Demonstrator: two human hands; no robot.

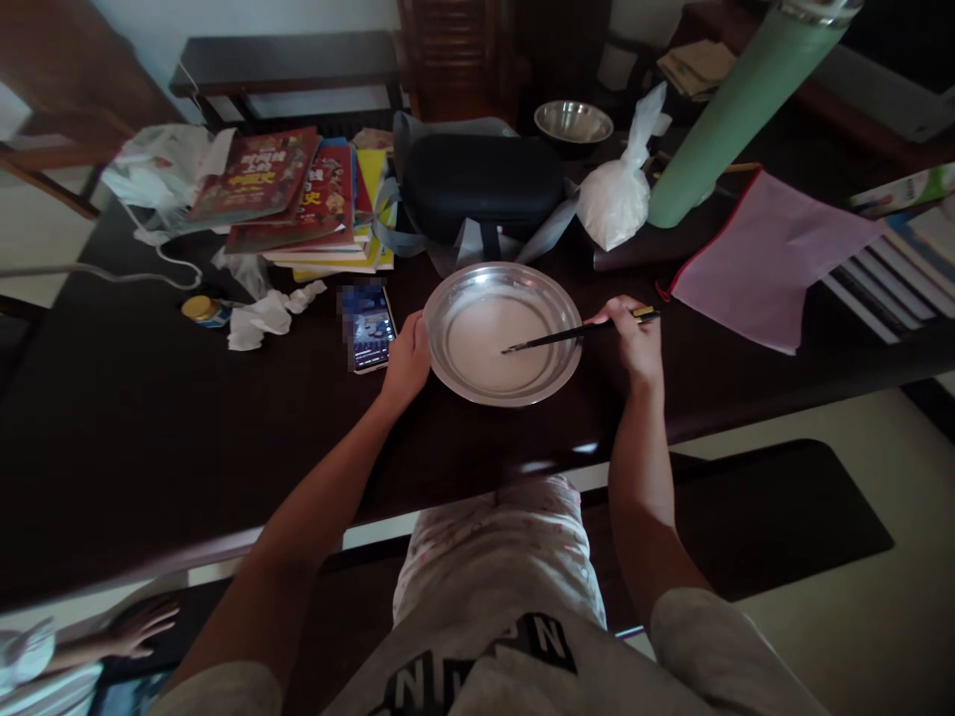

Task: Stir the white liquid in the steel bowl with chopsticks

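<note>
A shiny metal basin (503, 395) rests on the dark table in front of me, with a whitish, smooth-looking content (484, 343) inside; whether it is liquid or powder I cannot tell. My left hand (409, 356) grips the basin's left rim, fingers closed at its edge. In my right hand (634, 336), to the right of the basin, is a pair of black chopsticks (556, 338), held near their gold-marked ends. Their tips reach over the rim into the whitish content. A lit phone (371, 328) lies just left of my left hand.
Behind the basin sit a black case (484, 184), stacked books (298, 209), a knotted bag of white powder (616, 199) and a tall green bottle (746, 119). Crumpled tissue (261, 318), a small jar (205, 310) and a pink cloth pouch (768, 254) flank it. Another person's hand (145, 626) shows lower left.
</note>
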